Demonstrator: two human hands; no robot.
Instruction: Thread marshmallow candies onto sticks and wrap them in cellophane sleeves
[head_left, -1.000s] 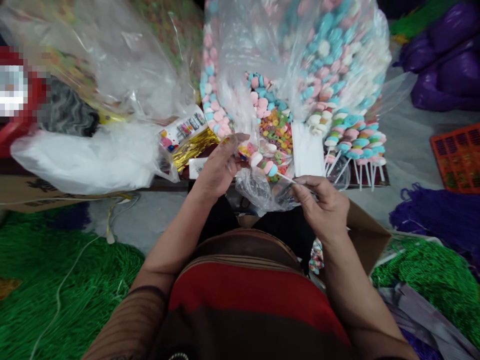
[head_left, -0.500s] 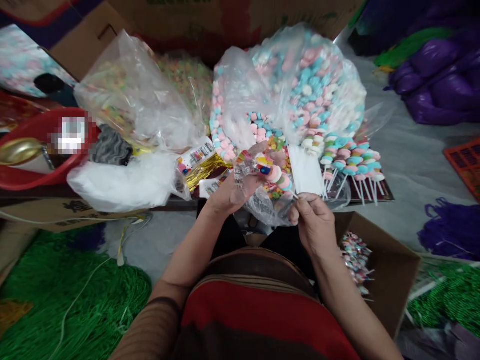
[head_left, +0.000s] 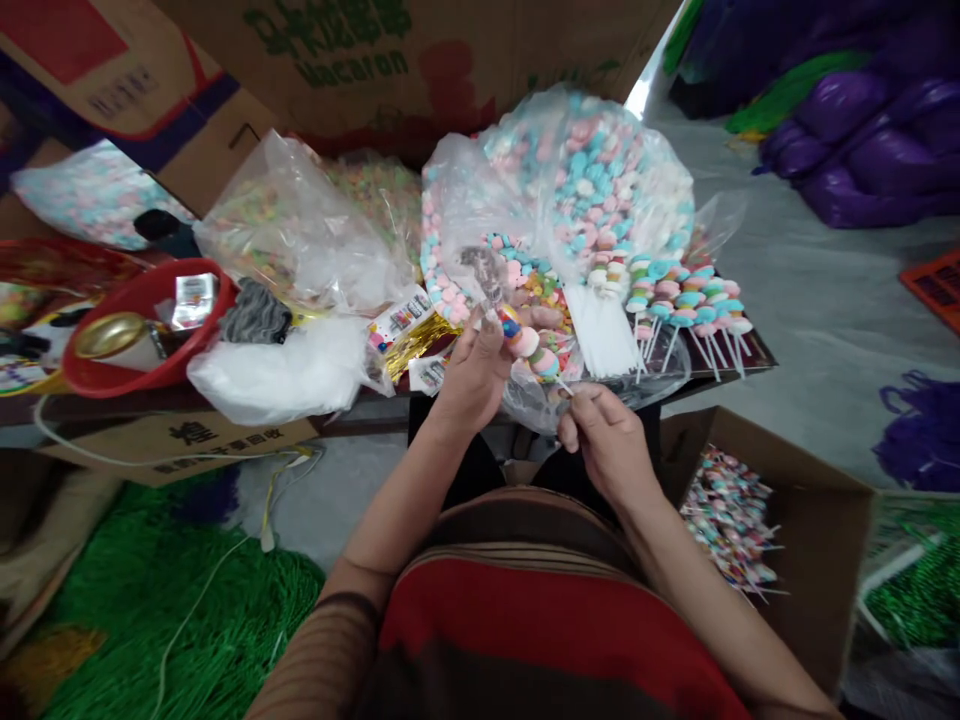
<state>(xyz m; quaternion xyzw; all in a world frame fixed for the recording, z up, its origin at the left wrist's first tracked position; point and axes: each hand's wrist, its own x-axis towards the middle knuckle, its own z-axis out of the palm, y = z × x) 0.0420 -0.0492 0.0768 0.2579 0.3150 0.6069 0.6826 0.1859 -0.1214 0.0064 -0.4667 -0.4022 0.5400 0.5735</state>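
Observation:
A candy skewer [head_left: 538,357] of pink, green and blue pieces is held between my hands above the front of the table. My right hand [head_left: 606,425] pinches the lower end of its white stick. With fingers closed, my left hand [head_left: 478,370] grips a clear printed wrapper [head_left: 511,322] around the upper end of the skewer; part of the wrapper sticks up past the fingertips. Just right of the skewer lies a stack of white sticks [head_left: 602,335]. Finished-looking candy skewers [head_left: 694,298] rest in a row further right, sticks pointing towards me.
Large clear bags of pink and blue candy [head_left: 600,170] and fruit-coloured gummies [head_left: 292,230] stand at the back. A red basin [head_left: 94,375] and a white plastic bundle [head_left: 277,370] sit left. A cardboard box [head_left: 817,560] with wrapped skewers stands on the floor, lower right.
The camera view has shifted, showing more of the back boxes and the floor box. My left fingers have closed in at the wrapper's upper part. My right hand still holds the stick.

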